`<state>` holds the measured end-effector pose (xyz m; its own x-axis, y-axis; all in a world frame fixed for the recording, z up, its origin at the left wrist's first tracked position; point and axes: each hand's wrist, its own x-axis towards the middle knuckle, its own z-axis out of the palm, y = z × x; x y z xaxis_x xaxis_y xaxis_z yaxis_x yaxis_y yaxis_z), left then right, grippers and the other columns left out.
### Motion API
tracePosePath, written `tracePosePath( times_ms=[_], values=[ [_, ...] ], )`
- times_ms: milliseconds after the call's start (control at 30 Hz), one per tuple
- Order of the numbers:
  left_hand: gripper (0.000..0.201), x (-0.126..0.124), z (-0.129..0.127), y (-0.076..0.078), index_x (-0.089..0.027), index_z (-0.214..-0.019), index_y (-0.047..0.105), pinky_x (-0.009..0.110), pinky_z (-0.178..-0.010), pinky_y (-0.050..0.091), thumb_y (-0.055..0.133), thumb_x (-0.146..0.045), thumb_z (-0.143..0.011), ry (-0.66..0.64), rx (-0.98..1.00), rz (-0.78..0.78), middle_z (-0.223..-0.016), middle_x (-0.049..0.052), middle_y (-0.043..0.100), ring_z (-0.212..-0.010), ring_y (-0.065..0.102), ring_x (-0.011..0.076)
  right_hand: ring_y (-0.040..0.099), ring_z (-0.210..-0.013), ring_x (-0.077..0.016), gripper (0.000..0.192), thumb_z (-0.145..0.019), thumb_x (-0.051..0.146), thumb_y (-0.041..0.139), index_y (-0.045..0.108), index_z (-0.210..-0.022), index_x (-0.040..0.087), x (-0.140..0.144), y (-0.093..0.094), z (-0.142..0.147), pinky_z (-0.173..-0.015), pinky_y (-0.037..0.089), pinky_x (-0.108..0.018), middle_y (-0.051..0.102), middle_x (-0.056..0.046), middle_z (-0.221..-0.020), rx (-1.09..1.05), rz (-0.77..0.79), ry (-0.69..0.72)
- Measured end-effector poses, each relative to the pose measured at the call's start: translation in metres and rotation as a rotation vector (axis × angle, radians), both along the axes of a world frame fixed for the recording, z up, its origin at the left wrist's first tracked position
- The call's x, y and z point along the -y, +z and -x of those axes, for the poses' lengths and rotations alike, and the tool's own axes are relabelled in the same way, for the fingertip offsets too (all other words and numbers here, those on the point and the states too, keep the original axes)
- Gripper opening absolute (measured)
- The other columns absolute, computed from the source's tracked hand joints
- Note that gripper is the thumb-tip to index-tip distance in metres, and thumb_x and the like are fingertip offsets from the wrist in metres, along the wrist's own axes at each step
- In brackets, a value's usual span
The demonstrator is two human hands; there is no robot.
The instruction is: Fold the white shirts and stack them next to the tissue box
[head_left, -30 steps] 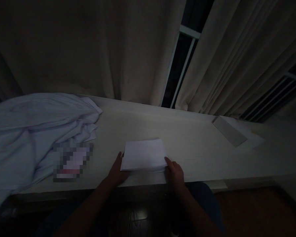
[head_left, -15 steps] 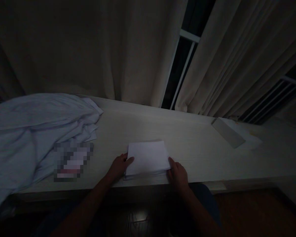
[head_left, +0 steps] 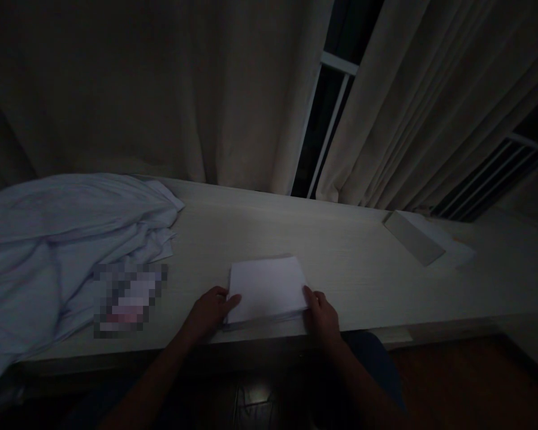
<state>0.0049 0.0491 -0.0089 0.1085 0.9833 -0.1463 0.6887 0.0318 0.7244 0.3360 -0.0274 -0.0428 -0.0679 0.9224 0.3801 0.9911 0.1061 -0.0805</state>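
A stack of white paper [head_left: 267, 289] lies near the front edge of the pale wooden ledge [head_left: 349, 280], its sheets slightly uneven along the near side. My left hand [head_left: 213, 310] grips the stack's left edge, thumb on top and fingers at the side. On the opposite edge, my right hand [head_left: 321, 310] holds the stack with its thumb over the corner. The undersides of the fingers are hidden, and the light is dim.
Crumpled pale cloth [head_left: 85, 239] covers the ledge's left end, beside a blurred-out item [head_left: 130, 301]. A box-like object [head_left: 415, 239] with white sheets lies at the back right. Behind the ledge hang beige curtains [head_left: 251, 107] and a barred window [head_left: 336, 107].
The view has shifted slightly. Both hands stay on the paper stack's sides, and my left hand sits a little lower along its edge.
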Motion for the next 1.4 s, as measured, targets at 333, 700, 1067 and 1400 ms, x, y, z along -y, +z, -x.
tracePosePath(
  times_ms=[333,700,1067,1400],
  values=[
    [0.054,0.006,0.009,-0.008,-0.022,-0.055,0.057,0.032,-0.063,0.037,0.04,-0.066,-0.08,-0.175,-0.149,0.081,-0.062,0.007,0.066,-0.062,0.06,0.021,0.063,-0.086,-0.0216,0.062,-0.079,0.01,0.05,0.04,-0.139,0.015,-0.005,-0.002,0.002,-0.073,0.047,-0.031,0.061,-0.013,-0.114,-0.137,0.1,-0.082],
    [0.054,0.01,0.012,-0.004,-0.022,-0.059,0.056,0.033,-0.063,0.038,0.04,-0.07,-0.079,-0.257,-0.24,0.076,-0.07,0.009,0.067,-0.066,0.061,0.0235,0.062,-0.094,-0.0221,0.058,-0.081,0.015,0.049,0.041,-0.139,0.014,-0.003,-0.001,0.002,-0.083,0.047,-0.032,0.062,-0.012,-0.117,-0.212,0.052,-0.04],
    [0.071,-0.004,-0.066,0.031,-0.011,-0.129,0.053,0.041,-0.107,0.034,0.036,-0.066,-0.088,-0.188,-0.378,-0.554,-0.137,0.018,0.054,-0.129,0.047,0.0305,0.063,-0.094,-0.0239,0.061,-0.08,0.019,0.051,0.04,-0.139,0.012,-0.008,-0.005,0.004,-0.082,0.048,-0.033,0.061,-0.014,-0.124,-0.281,0.032,-0.097],
    [0.078,0.0,-0.084,-0.026,-0.024,-0.149,0.035,0.064,-0.114,0.004,0.036,-0.07,-0.085,-0.197,-0.539,-0.578,-0.16,0.012,0.021,-0.147,0.008,0.0385,0.064,-0.082,-0.0198,0.054,-0.075,0.022,0.06,0.053,-0.129,0.023,-0.016,0.016,-0.025,-0.072,0.05,-0.031,0.067,-0.006,-0.104,-0.764,0.289,0.03]
  ],
)
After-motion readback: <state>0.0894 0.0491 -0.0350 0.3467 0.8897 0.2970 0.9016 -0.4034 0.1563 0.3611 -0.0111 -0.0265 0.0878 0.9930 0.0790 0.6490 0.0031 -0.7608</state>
